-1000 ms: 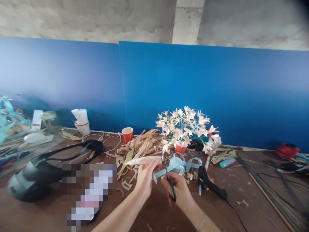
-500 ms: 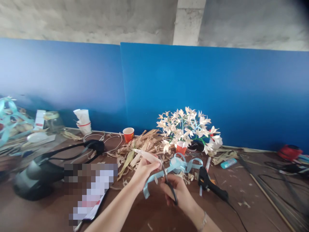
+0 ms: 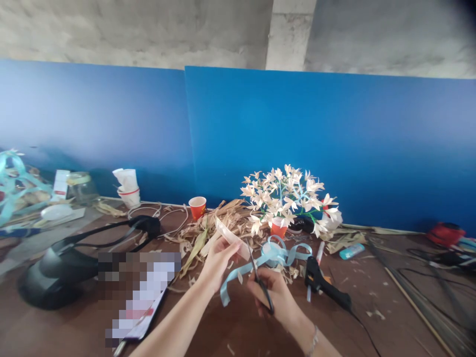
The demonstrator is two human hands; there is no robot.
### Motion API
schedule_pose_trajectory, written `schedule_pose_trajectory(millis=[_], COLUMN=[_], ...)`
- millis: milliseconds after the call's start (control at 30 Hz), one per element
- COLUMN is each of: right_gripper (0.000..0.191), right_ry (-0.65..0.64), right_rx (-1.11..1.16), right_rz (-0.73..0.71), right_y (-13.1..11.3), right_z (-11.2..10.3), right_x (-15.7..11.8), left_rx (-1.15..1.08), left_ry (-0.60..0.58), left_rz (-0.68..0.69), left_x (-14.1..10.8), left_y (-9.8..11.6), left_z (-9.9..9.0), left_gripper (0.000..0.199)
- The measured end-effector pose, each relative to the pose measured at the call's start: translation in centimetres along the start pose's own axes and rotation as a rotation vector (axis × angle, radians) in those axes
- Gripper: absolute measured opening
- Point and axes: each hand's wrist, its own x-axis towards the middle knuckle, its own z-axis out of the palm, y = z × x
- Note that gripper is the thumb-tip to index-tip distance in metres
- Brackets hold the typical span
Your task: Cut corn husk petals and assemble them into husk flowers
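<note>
Between the thumb and fingers of my left hand (image 3: 219, 259) is a pale strip of husk (image 3: 231, 239), slanting from upper left to lower right. My right hand (image 3: 273, 292) grips black-handled scissors (image 3: 265, 290), whose blades point up beside the strip's lower right end. Whether the blades touch the strip cannot be made out. Light blue ribbon (image 3: 275, 254) lies curled just behind the scissors, one end trailing toward my left hand. Beyond it, pale husk flowers (image 3: 282, 196) on green and blue stems stand in a red paper cup (image 3: 278, 228).
Dried husks (image 3: 226, 215) are heaped behind my hands, near another red cup (image 3: 198, 207). A black glue gun (image 3: 327, 285) with its cord lies at the right. At the left are a black headset (image 3: 55, 270), a pixelated flat item (image 3: 148, 297) and a glass jar (image 3: 82, 187).
The husk strip has turned, its upper tip now higher and showing a broader face. My left hand has shifted slightly left. My right hand and the scissors have barely moved.
</note>
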Motion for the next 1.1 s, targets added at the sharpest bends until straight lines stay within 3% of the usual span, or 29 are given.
schedule_pose_trajectory(millis=[233, 767, 1100], right_gripper=[0.042, 0.039, 0.041], right_ry=[-0.012, 0.007, -0.023], right_rx=[0.027, -0.075, -0.076], right_rz=[-0.011, -0.058, -0.037], right_y=[0.35, 0.25, -0.09], right_z=[-0.11, -0.18, -0.32], right_x=[0.12, 0.11, -0.05], left_rx=[0.033, 0.013, 0.055], left_ry=[-0.011, -0.077, -0.058], left_rz=[0.064, 0.04, -0.024], left_x=[0.11, 0.08, 0.39], left_y=[-0.07, 0.15, 0.66], left_z=[-0.31, -0.32, -0.59], left_gripper=[0.022, 0.021, 0.022])
